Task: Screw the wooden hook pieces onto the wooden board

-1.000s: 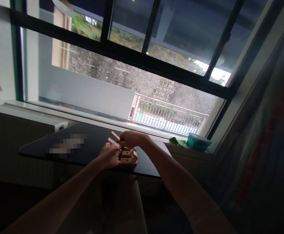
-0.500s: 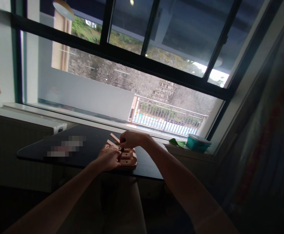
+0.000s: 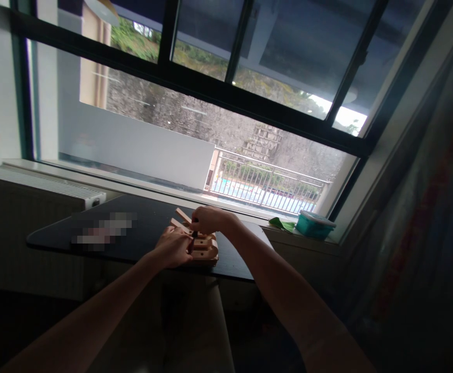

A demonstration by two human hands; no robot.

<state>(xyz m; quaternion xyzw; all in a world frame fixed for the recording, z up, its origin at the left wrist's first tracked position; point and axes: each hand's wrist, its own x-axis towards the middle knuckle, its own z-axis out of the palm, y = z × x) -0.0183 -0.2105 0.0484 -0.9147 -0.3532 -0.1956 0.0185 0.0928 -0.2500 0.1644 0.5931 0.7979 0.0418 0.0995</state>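
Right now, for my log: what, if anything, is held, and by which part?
The right hand holds a dark, slim object by its upper end. The left hand is on the wooden assembly, left side; any grip is hidden.

Wooden assembly [image 3: 207, 254], pale, multi-part, with slim dark tool [image 3: 195, 234].
The assembly was placed on the black tabletop [image 3: 149, 210], near its front edge, and its left portion was covered from sight. It was made up of thick parallel bars, rounded at the right end, parted by gaps and pierced by small dark holes; a flat base was seen beneath. Two narrow slats [image 3: 182, 214] were angled out at the far left. The tool was held steeply over the bars; its upper end was concealed, and contact of its tip could not be determined.
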